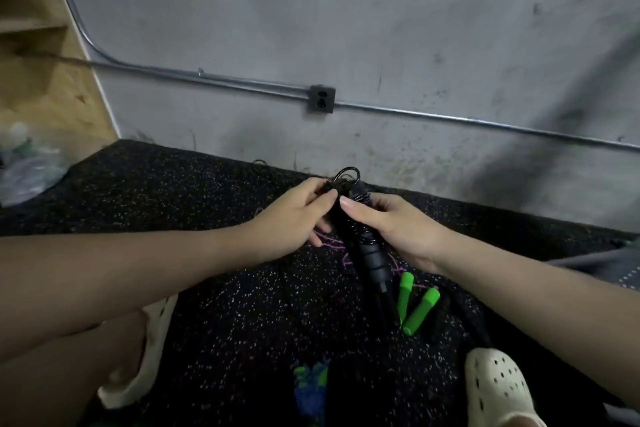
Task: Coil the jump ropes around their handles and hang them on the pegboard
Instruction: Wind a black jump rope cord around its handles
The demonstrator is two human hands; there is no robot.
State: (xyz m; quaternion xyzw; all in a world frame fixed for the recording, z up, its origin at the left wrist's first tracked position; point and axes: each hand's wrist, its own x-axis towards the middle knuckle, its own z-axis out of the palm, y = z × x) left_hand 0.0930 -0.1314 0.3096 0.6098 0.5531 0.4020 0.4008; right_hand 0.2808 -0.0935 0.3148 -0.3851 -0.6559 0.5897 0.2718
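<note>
A black jump rope with ribbed black handles [372,258] is held over the dark speckled floor, its thin cord wound round the upper part of the handles. My left hand [294,218] pinches a small loop of black cord [346,175] at the top end. My right hand [391,222] grips the wound part of the handles from the right. Under them on the floor lie two green handles [417,307] with a purple rope [332,241]. A blue and green rope [310,385] lies nearer to me. No pegboard is in view.
A grey wall with a metal conduit and an outlet box [322,99] stands just behind. Wooden stairs [38,45] rise at the left, with a plastic bag [27,163] below them. My feet in cream clogs [498,388] rest on the speckled mat [207,288].
</note>
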